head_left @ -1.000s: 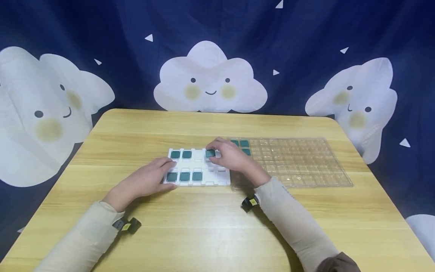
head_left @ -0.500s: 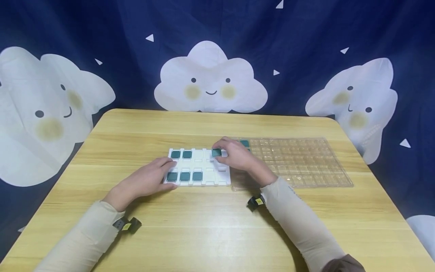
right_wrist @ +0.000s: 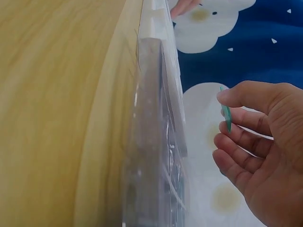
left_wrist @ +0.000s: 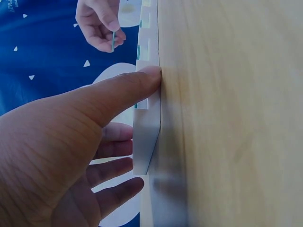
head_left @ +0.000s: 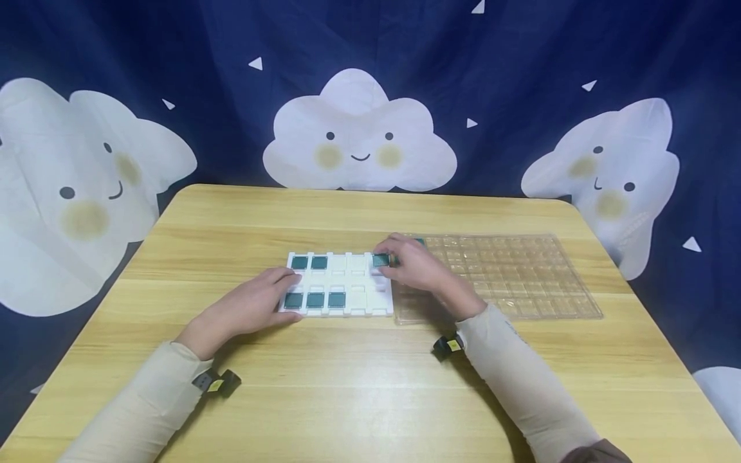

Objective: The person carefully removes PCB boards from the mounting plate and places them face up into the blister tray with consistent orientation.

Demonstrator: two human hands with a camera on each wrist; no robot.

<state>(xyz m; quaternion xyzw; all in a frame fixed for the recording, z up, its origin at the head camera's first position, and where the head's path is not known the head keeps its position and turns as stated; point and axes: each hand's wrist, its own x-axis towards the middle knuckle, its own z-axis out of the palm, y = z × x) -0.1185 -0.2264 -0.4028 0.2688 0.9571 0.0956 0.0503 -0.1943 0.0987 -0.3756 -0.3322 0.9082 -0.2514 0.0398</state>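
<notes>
Right hand point(head_left: 412, 263) partly hid green squares point(head_left: 419, 241) in clear tray point(head_left: 509, 276). Left hand point(head_left: 246, 305) covered part of white tray point(head_left: 324, 281). Head view's lower edge cut both sleeves point(head_left: 139, 405).

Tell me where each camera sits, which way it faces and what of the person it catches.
Head: worn on the head, facing forward and down at the table; left hand, right hand and sleeved forearms show.
Left wrist: worn there, facing the end of the white tray; left hand large, right hand at the top.
Right wrist: worn there, looking along the clear tray; right hand large, a bit of left hand at the top.
Shared: both wrist views show the right hand pinching a green square.
</notes>
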